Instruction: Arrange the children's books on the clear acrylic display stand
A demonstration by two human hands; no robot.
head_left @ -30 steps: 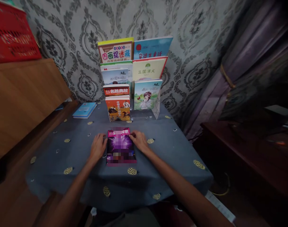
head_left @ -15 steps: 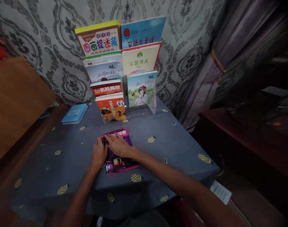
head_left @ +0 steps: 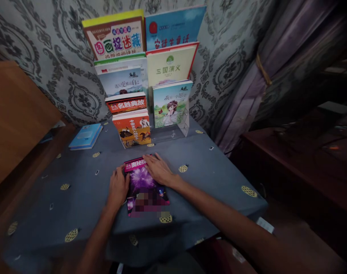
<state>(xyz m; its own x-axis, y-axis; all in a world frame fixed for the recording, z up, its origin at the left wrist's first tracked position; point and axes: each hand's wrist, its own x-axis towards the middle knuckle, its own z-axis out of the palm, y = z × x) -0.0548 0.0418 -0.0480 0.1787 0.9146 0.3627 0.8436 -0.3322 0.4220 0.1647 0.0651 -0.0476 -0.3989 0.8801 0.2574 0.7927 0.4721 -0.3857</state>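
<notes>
A purple and pink book (head_left: 141,180) lies closed and flat on the table in front of me, its cover facing up. My left hand (head_left: 119,186) holds the book's left edge, with the thumb side over the cover and the fingers bent beside it; the fingertips are partly hidden. Across the upper right of the cover rests my right hand (head_left: 159,170), palm down, fingers stretched out and covering part of the title. Behind the book stands a clear stepped rack (head_left: 185,123) with several books, among them an orange book (head_left: 133,131) and a green-blue book (head_left: 171,106).
Two light-blue books, or one thick one, form a low pile (head_left: 86,137) at the table's left back. A dark blue tablecloth (head_left: 207,182) with pineapple prints covers the table. Patterned wallpaper and a tied purple curtain (head_left: 247,95) stand behind; dark red furniture (head_left: 290,163) is at right.
My right hand has slid right across the cover, from its upper left to its upper right, baring more of the title and picture. My left hand stays at the left edge.
</notes>
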